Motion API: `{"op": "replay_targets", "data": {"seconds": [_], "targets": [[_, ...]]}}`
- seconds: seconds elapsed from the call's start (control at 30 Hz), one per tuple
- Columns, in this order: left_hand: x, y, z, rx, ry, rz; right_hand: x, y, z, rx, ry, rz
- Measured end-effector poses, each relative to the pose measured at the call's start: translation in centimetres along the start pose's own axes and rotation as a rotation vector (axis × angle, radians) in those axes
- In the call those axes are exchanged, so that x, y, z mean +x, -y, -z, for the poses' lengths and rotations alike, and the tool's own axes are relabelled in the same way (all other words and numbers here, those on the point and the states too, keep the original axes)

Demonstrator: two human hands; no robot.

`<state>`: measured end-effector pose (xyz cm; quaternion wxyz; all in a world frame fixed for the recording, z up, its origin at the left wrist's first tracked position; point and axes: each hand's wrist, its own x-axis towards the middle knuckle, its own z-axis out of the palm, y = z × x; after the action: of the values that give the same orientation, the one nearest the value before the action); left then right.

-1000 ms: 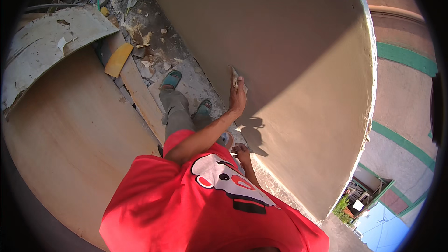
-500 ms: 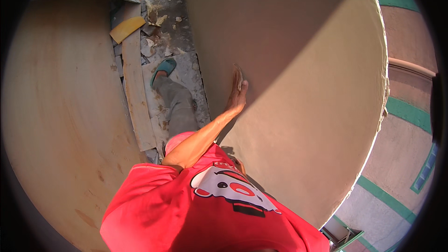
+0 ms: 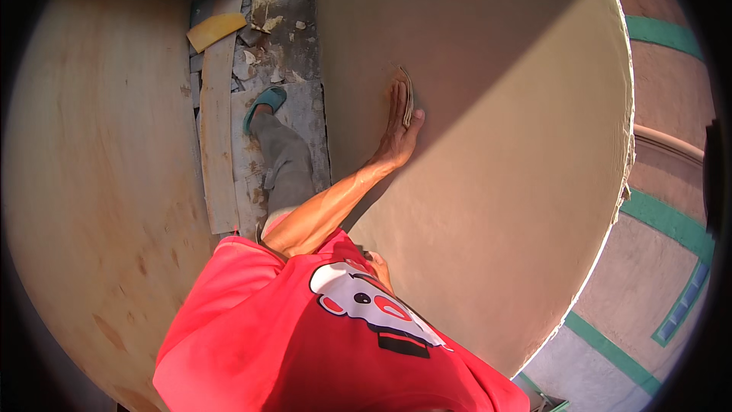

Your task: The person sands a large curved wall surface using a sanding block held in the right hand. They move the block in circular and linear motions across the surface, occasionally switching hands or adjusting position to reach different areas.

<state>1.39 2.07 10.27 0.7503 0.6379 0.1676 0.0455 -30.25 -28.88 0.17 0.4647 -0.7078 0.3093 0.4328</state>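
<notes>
My left hand (image 3: 399, 137) lies with fingers stretched out against a smooth grey-brown plastered surface (image 3: 503, 206). It presses a thin folded sheet (image 3: 409, 97), which looks like sandpaper, flat under the fingers, with the thumb along the near side. A faint light dusty patch shows by the fingertips. My right hand (image 3: 379, 268) is low, close to the same surface and beside my red shirt (image 3: 305, 336). The shirt covers most of it, so its fingers and anything in them are hidden.
On the left stands a large wooden panel (image 3: 107, 183). Between it and the plastered surface runs a narrow strip of floor with rubble (image 3: 263, 23), a long plank (image 3: 219, 145) and a yellow piece (image 3: 216, 30). My foot in a green clog (image 3: 267, 101) stands there. Green-banded walling (image 3: 663, 252) lies beyond the ragged right edge.
My left hand has slid farther up and a little right across the surface, with the folded sheet under it. More of my right hand shows beside the shirt. The view has shifted slightly.
</notes>
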Motion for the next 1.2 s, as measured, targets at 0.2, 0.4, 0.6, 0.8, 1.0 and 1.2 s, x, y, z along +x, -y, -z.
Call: {"op": "replay_targets", "data": {"seconds": [0.2, 0.4, 0.6, 0.8, 1.0, 1.2], "targets": [[-0.2, 6.2, 0.0, -0.396, 0.020, 0.355, -0.2, 0.7, -0.2, 0.005, 0.042, 0.024], [-5.4, -1.9, -3.4, 0.126, 0.043, -0.412, -0.4, 1.0, 0.0, 0.021, 0.060, 0.050], [1.4, -1.8, 0.2, -0.197, -0.036, -0.075, -1.7, 2.6, -0.5, -0.057, 0.033, 0.130], [-10.2, -3.7, -4.4, 0.140, 0.177, -0.637, -1.5, 1.0, -0.2, -0.020, 0.157, 0.194], [-0.1, -10.0, -1.1, -0.057, 0.077, -0.346, -1.0, 1.1, -0.2, -0.033, 0.089, 0.143], [-9.7, -5.5, -4.1, 0.140, 0.185, -0.662, -0.3, 2.1, -0.4, -0.068, 0.047, 0.116]]}}
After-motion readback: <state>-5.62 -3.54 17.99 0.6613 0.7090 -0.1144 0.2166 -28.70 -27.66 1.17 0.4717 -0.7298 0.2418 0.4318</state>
